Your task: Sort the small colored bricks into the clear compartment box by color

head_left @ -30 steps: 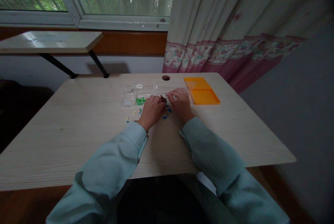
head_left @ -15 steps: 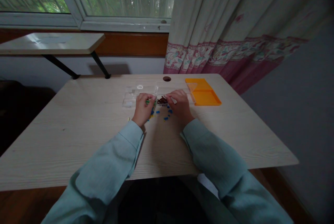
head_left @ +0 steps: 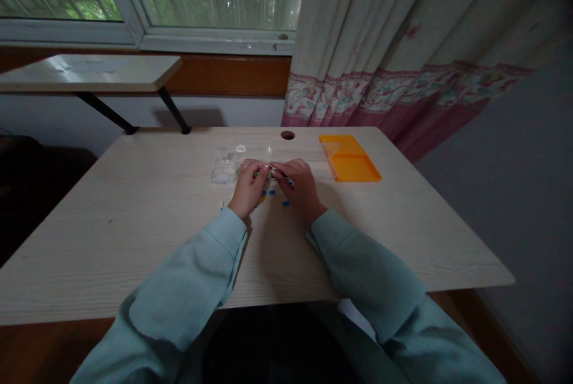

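My left hand (head_left: 249, 186) is closed in a pinch at the front of a clear plastic compartment box (head_left: 220, 174). My right hand (head_left: 299, 186) comes in from the other side, its fingertips almost meeting the left ones over the box. What either pinch holds is too small and too hidden to make out. A bit of green shows beside the left fingers. Several small blue pieces (head_left: 272, 192) and some yellow ones (head_left: 262, 199) lie on the table between my wrists. The dark brown pieces in the box are mostly covered by my right fingers.
An orange tray (head_left: 356, 168) with a divider lies to the right, partly under the box's clear lid. Behind the box is a round cable hole (head_left: 287, 135) in the wooden table (head_left: 147, 223). A raised shelf (head_left: 89, 73) on black legs stands at the back left.
My right hand has moved left, its fingers now covering the brown pieces and close to the left fingertips. My left hand has stayed nearly in place.
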The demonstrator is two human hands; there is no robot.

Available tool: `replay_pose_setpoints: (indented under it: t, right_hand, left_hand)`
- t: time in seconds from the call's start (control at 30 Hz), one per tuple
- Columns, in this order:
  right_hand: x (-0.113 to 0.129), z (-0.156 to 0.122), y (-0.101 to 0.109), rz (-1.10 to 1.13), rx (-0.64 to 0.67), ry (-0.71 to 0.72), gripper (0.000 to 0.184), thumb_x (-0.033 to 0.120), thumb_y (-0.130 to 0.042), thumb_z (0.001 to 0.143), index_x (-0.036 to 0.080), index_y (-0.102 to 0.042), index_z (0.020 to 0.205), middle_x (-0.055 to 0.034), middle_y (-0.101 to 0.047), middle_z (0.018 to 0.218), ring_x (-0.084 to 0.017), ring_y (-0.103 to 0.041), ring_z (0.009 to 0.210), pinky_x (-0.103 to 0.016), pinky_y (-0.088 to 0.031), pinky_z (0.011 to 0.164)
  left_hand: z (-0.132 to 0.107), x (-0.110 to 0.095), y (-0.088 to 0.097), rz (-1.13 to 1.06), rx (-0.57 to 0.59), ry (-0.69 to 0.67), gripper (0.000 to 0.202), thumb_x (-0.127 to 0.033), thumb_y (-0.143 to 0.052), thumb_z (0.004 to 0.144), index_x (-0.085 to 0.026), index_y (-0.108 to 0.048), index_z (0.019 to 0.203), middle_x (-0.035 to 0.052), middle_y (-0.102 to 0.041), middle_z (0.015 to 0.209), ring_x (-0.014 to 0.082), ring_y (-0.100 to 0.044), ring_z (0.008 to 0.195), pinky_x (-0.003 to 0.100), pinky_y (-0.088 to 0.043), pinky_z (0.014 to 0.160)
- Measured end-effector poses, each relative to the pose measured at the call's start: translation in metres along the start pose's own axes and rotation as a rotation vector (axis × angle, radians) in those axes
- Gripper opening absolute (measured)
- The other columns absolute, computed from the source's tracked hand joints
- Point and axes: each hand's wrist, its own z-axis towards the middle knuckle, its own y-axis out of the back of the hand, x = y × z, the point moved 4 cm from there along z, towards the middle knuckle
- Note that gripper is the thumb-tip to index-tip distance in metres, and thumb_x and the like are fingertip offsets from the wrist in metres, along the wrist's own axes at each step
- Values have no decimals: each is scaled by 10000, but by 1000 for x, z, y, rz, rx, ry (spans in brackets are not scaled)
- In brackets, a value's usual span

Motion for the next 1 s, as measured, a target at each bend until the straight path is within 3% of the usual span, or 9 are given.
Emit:
replay_pose_setpoints:
  t: [0.37, 0.8, 1.0]
  right_hand:
    - [-2, 0, 1, 5, -1, -11, 428, 466, -368, 999, 236, -728, 1000, -48, -708, 890, -207, -560, 904, -365, -371, 837]
    - [-7, 2, 0, 39, 27, -14, 409, 460, -381, 999, 246, -730, 995, -35, -713, 897, -197, -566, 898, -357, -367, 836]
    - [-5, 3, 1, 51, -5, -20, 321, 448, -489, 963, 250, -739, 988, -27, -709, 860, -196, -574, 886, -351, -379, 827]
  left_hand:
    - [-3, -1, 2, 114, -25, -65, 221, -341, -503, 961, -215, -616, 818, 39, -577, 883, 195, -524, 924, 360, -414, 873]
    - [-4, 0, 1, 192, 16, -58, 225, -326, -497, 965, -211, -635, 830, 42, -575, 901, 195, -516, 936, 355, -417, 876]
    - [-4, 0, 0, 187, 21, -66, 225, -290, -491, 961, -199, -634, 813, 51, -578, 893, 199, -520, 920, 357, -430, 863]
